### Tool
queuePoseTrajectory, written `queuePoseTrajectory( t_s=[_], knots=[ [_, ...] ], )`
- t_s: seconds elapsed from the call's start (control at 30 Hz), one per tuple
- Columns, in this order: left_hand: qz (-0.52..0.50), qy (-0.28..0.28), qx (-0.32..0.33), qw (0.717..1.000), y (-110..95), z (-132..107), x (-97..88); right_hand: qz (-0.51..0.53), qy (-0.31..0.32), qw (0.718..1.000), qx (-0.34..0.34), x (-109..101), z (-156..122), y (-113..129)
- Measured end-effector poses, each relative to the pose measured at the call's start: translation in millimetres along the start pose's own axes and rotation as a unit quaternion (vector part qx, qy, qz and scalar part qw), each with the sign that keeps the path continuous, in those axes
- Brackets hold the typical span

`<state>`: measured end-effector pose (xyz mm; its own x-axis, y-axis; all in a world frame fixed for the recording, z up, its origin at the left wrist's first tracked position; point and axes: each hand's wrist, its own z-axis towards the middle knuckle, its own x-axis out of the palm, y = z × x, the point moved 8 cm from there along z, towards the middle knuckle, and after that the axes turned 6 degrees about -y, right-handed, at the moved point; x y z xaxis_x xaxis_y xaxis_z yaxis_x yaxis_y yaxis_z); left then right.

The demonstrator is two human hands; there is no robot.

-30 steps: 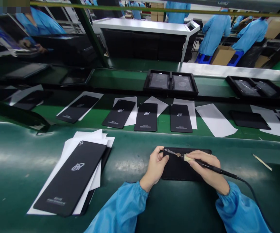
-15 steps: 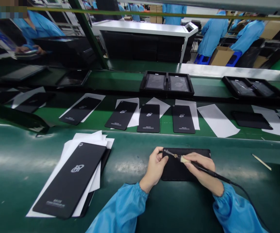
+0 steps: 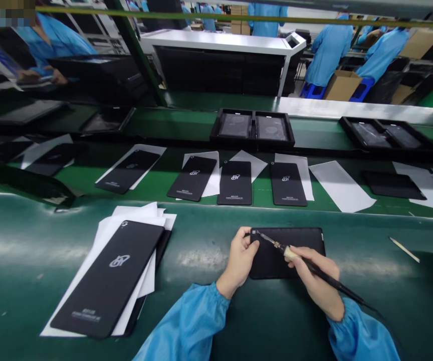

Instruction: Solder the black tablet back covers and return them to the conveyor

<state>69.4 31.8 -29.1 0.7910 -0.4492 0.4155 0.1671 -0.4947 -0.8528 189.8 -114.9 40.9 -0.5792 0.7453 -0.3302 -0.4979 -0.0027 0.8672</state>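
Note:
A black tablet back cover (image 3: 295, 245) lies flat on the dark green bench in front of me. My left hand (image 3: 239, 260) curls round its left edge, thumb near the top left corner. My right hand (image 3: 314, 281) grips a thin corded tool (image 3: 276, 245) like a pen. The tool's metal tip touches the cover's top left corner. To the left, another black cover with a silver logo (image 3: 111, 276) rests on a stack of white sheets (image 3: 141, 213).
Beyond the bench, a green conveyor (image 3: 261, 193) carries several black covers (image 3: 234, 182) on white sheets. Black trays (image 3: 252, 125) sit farther back. A thin stick (image 3: 404, 249) lies at the right. People in blue coats (image 3: 329, 50) work in the background.
My right hand has slid back toward me along the tool, uncovering more of the cover. The tool tip stays at the top left corner. The left hand has not moved.

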Motion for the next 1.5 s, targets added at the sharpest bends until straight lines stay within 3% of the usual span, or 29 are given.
queuePoseTrajectory(
  t_s=[0.43,0.63,0.73,0.9,1.03,1.13,1.2,1.27,1.5],
  knots=[
    [0.008,-0.003,-0.004,1.000,1,-1,-0.6,-0.029,-0.004,1.000,-0.002,8,-4,3],
    [0.012,-0.006,-0.002,1.000,4,1,-3.2,-0.044,-0.032,0.997,-0.064,14,-16,9],
    [0.009,-0.005,-0.004,1.000,2,0,-2.3,-0.047,-0.057,0.992,-0.100,4,-15,14],
    [-0.003,0.003,-0.010,1.000,-2,-1,2.6,-0.083,-0.064,0.984,-0.145,-23,12,8],
    [0.000,0.004,-0.012,1.000,-3,-1,4.4,-0.186,-0.002,0.964,-0.190,-21,41,-13],
    [0.015,0.020,-0.022,0.999,-1,1,6.6,-0.223,0.034,0.956,-0.186,-22,55,-37],
    [0.034,0.023,-0.029,0.999,1,2,6.0,-0.243,0.018,0.954,-0.172,-35,64,-52],
    [0.047,0.019,-0.033,0.998,2,2,4.6,-0.264,-0.030,0.952,-0.154,-62,76,-65],
    [0.053,0.032,-0.019,0.998,5,6,3.4,-0.335,-0.247,0.906,-0.079,-191,144,-96]
  ],
)
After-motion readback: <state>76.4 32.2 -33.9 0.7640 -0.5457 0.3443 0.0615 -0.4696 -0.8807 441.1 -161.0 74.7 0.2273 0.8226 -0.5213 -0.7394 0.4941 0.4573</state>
